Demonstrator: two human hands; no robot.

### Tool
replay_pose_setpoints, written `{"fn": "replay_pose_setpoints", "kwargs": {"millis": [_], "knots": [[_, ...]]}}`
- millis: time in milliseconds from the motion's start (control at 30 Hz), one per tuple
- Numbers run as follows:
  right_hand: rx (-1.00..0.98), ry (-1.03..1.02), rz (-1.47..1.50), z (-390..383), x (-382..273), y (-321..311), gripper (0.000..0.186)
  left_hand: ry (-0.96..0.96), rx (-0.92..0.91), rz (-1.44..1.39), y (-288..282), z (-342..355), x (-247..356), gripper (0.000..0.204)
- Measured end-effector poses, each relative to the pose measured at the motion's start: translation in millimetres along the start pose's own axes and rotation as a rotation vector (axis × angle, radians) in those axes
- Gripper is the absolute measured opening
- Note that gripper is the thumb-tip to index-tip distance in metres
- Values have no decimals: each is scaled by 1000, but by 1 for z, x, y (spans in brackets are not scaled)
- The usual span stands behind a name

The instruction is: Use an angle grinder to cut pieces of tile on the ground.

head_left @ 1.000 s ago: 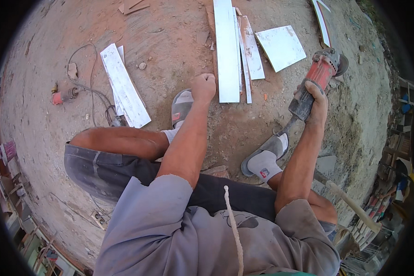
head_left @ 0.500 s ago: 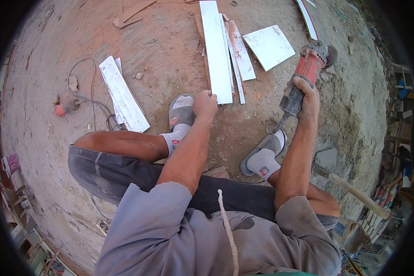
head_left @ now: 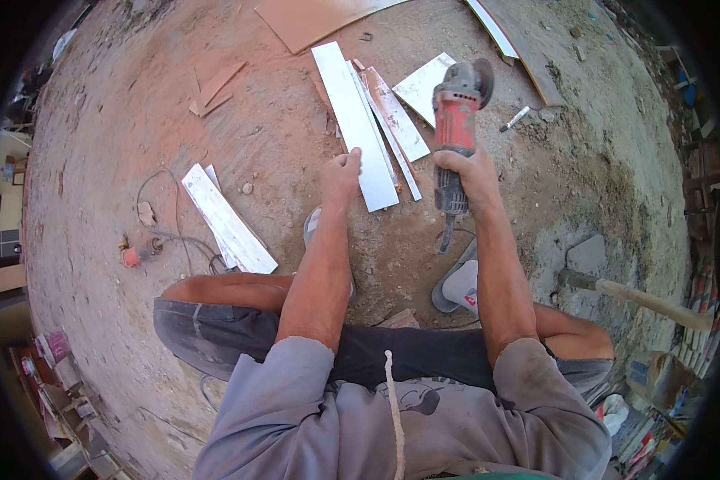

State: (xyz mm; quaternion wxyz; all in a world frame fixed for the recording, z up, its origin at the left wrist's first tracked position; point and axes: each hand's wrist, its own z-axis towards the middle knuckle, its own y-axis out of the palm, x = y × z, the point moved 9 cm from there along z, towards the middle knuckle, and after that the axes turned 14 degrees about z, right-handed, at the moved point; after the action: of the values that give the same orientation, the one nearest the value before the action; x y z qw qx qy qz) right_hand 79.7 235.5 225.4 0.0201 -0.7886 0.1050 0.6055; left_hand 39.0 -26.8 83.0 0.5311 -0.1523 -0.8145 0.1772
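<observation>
live now, the red grinder [head_left: 456, 120] is gripped in the right hand [head_left: 474, 174], wrapped firmly around it, right of the white strip [head_left: 363, 132]! the left hand [head_left: 342, 176] is curled at the strip's edge; its hold cannot be told.

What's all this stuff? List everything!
grinder: one, red and black, right-centre
long strip: one, white, centre
narrow strips: several, white, beside it
panel: one, white, partly behind grinder
overlapping strips: at least two, white, left
small tool: one, red, far left
scraps: several, brown, upper left
big board: one, brown, top
boards: uncounted, white and brown, upper right
pen: one, white, upper right
handle: one, pale, right
edge clutter: too blurred
feet: two, partly hidden
left grip: one, beside long strip
right grip: one, round grinder
</observation>
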Motion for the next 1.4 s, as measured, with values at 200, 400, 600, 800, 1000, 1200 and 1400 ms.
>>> {"fn": "replay_pose_setpoints", "kwargs": {"millis": [200, 400, 600, 800, 1000, 1200, 1400], "knots": [[-116, -4, -18, 7, 19, 28, 45, 164, -243, 20, 23, -29, 75, 68], [-185, -23, 28, -8, -2, 44, 40, 213, -478, 65, 56, -49, 104, 79], [-139, -52, 167, -2, -4, 13, 37, 161, -832, -345, 91, -107, 117, 78], [-123, -106, 303, -3, -27, 0, 48, 396, -948, -519, 96, -126, 162, 63], [-186, -106, 335, -15, -57, 28, 44, 691, -517, -259, 83, -113, 178, 72], [366, -391, 36, -16, -82, -11, 35, 546, -231, 292, 61, -134, 189, 75], [74, -111, 566, -2, -39, -24, 35, 551, -927, -252, 101, -141, 174, 47]]}}
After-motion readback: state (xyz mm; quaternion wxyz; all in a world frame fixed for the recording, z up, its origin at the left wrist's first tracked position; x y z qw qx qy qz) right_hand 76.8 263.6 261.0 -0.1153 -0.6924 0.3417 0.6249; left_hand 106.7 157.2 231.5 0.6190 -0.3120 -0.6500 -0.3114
